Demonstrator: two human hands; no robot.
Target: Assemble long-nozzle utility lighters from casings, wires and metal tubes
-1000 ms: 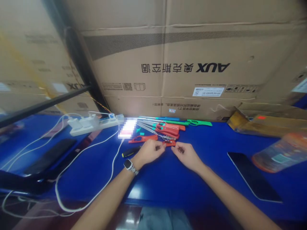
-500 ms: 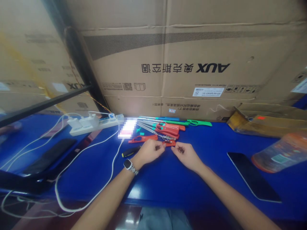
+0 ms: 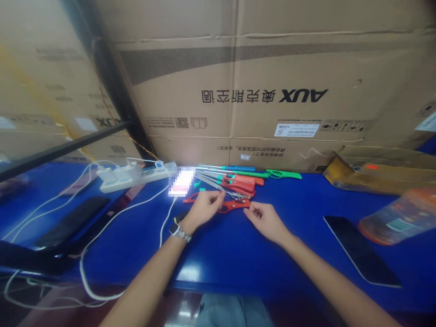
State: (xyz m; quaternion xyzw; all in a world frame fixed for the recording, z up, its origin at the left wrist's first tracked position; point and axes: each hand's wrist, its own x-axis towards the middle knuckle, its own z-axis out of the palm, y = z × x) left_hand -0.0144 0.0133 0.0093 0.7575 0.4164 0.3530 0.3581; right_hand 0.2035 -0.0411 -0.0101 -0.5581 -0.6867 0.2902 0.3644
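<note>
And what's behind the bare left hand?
A red plastic handle piece and a black, yellow-striped handle peek out past the left hand; anything more is covered.

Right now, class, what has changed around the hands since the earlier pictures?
The left hand has moved left and slightly forward, showing more of the red piece and hiding more of the black tool; whether it let anything go is unclear. The right hand stayed by the red piece's right end; phone and jar lie unchanged.
</note>
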